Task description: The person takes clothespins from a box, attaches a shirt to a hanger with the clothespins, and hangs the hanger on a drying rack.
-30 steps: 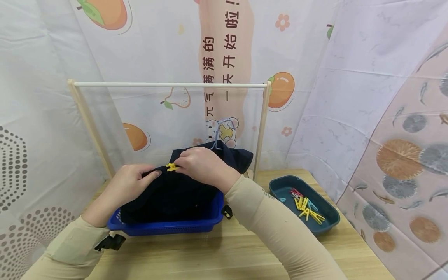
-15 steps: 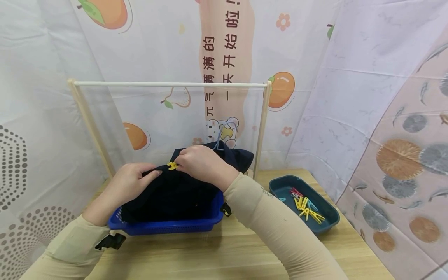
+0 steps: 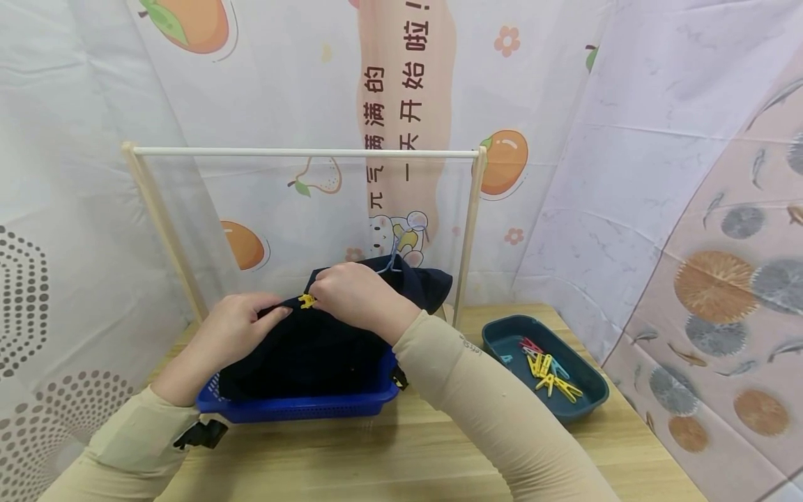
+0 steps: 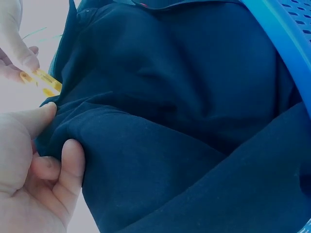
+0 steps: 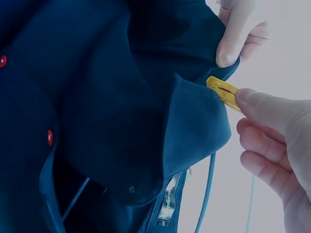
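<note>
A dark navy shirt [image 3: 295,355] with red buttons [image 5: 50,137] lies bunched in and over a blue plastic basket [image 3: 301,408]. Its far part sits on a light blue hanger [image 3: 394,259], whose hook stands up behind my right hand. My left hand [image 3: 231,324] pinches the shirt's upper edge between thumb and fingers. Just right of it, my right hand [image 3: 364,296] pinches a yellow clothespin [image 5: 223,92] by its handle end. The clothespin's tip meets the fabric edge beside the collar [image 5: 197,126]. How firmly it bites the cloth cannot be seen.
Behind the basket stands a rack with a white rod [image 3: 301,151] and wooden posts [image 3: 472,230]. On the right of the wooden table [image 3: 439,446] is a dark green tray [image 3: 592,397] holding several coloured clothespins [image 3: 552,376]. Printed curtains hang at the back and sides.
Both hands keep their holds on shirt and clothespin. The clothespin has shifted only slightly, and the hanger's hook has swung a little to the right.
</note>
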Demonstrator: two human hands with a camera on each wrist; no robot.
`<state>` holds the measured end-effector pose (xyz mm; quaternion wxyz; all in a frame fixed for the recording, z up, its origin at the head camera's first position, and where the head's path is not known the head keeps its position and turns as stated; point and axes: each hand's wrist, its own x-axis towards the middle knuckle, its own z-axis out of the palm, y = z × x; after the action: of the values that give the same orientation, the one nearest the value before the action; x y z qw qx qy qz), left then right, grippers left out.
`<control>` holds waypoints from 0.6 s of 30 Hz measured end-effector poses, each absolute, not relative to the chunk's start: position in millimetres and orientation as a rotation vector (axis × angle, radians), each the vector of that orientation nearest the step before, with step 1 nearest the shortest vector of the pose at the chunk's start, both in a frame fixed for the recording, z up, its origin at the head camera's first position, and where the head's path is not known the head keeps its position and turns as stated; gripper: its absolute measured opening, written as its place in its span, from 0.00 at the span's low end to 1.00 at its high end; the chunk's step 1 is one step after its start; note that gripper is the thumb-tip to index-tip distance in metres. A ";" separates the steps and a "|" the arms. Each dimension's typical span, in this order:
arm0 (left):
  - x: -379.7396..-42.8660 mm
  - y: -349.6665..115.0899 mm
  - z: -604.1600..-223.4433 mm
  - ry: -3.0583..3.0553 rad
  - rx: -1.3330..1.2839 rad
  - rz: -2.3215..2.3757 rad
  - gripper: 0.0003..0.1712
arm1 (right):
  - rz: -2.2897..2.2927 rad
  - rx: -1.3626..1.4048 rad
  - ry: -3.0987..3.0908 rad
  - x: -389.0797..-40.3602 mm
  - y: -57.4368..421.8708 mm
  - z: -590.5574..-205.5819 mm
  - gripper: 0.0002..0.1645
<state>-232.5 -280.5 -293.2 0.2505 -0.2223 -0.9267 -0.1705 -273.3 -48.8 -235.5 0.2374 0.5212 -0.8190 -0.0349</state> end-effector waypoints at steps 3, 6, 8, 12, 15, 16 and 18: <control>-232.8 -280.2 -293.6 -2.519 -0.608 -0.461 0.16 | -0.110 1.430 -2.255 -274.8 -50.4 -235.7 0.10; -233.3 -280.5 -293.3 -2.520 -0.605 -0.457 0.17 | -0.128 1.433 -2.258 -275.9 -52.3 -235.3 0.10; -233.8 -280.3 -292.9 -2.524 -0.603 -0.452 0.17 | -0.143 1.433 -2.253 -276.5 -53.6 -235.1 0.10; -234.0 -278.6 -292.0 -2.533 -0.601 -0.446 0.15 | -0.172 1.428 -2.240 -277.5 -55.6 -235.7 0.09; -233.2 -277.9 -291.6 -2.540 -0.605 -0.449 0.15 | -0.184 1.428 -2.244 -277.9 -57.1 -236.2 0.09; -233.0 -277.8 -291.7 -2.540 -0.609 -0.451 0.15 | -0.187 1.428 -2.248 -277.9 -57.5 -236.3 0.09; -232.8 -277.7 -291.8 -2.538 -0.619 -0.452 0.15 | -0.189 1.432 -2.263 -278.0 -58.1 -236.6 0.10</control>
<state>-232.8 -277.7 -291.8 0.2425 -0.2267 -0.9287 -0.1655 -278.0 -58.1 -236.6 0.2265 0.5194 -0.8211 -0.0685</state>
